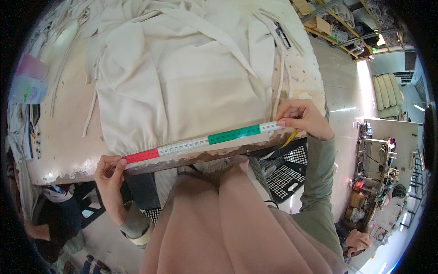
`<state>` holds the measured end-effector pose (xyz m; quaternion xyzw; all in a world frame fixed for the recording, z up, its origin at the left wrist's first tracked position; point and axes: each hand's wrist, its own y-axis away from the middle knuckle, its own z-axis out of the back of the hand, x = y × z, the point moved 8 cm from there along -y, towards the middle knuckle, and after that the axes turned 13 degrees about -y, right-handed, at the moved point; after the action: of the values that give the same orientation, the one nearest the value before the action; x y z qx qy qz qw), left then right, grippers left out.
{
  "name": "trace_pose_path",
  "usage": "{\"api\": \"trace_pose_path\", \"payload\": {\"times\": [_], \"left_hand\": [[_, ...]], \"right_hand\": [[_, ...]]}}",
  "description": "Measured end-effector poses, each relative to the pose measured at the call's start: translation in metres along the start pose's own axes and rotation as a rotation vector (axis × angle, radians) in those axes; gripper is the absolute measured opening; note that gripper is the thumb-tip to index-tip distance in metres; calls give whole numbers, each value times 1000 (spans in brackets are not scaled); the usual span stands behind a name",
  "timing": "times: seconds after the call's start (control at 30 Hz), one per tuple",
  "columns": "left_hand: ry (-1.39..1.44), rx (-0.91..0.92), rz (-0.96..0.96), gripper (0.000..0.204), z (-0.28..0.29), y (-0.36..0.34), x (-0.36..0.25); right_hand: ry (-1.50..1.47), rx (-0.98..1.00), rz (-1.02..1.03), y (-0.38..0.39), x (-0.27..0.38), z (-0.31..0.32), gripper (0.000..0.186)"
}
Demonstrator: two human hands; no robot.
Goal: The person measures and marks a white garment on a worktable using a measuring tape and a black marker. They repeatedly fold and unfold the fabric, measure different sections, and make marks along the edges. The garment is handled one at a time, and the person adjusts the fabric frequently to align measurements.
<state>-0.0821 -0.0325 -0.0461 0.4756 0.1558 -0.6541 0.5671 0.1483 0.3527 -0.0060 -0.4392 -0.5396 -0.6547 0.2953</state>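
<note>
Both hands (109, 171) (301, 118) pinching measuring tape (200, 142) taut.

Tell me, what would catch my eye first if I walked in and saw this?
Most striking is the measuring tape, banded red, white and green, stretched along the near hem of a cream fabric piece spread over the worn worktable. The left hand pins its red end at the table's front edge, while the right hand pinches the other end near the right corner. Loose cream fabric strips lie at the upper left.
</note>
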Motion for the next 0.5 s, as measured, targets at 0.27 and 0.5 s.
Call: {"api": "trace_pose_path", "payload": {"times": [0.27, 0.5], "left_hand": [[-47, 27, -7, 19, 1, -6, 6], [-68, 31, -12, 23, 5, -9, 18]], "right_hand": [[17, -80, -13, 10, -48, 3, 11], [54, -124, -37, 13, -45, 2, 18]]}}
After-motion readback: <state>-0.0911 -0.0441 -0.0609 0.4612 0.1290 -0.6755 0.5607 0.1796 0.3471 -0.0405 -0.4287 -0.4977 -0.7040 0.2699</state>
